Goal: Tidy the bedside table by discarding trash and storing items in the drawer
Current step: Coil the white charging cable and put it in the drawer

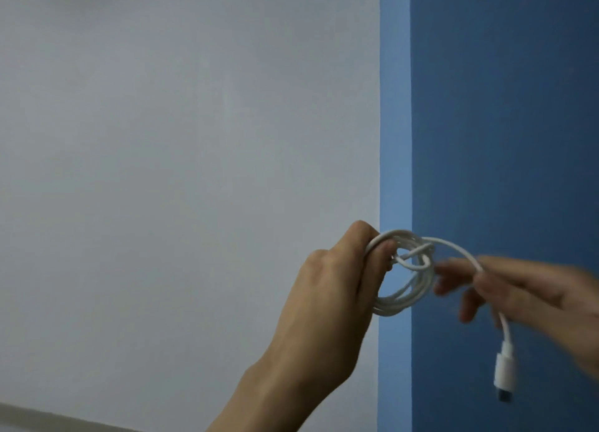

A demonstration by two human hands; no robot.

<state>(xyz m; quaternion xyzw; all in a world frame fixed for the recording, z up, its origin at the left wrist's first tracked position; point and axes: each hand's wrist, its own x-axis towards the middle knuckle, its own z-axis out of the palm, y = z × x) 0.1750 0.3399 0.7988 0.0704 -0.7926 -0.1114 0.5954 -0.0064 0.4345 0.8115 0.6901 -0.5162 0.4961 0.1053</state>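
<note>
A white charging cable (409,289) is wound into a small coil held up in front of the wall. My left hand (330,289) grips the coil's left side, fingers curled round the loops. My right hand (525,289), blurred, pinches the loose end of the cable where it arcs out of the coil. From there the end hangs down, with its white plug (504,375) dangling below my right hand. The bedside table and drawer are out of view.
A pale grey wall (181,172) fills the left side. A light blue stripe (394,107) and a darker blue wall (505,107) fill the right. A beige edge (39,415) shows at the bottom left corner.
</note>
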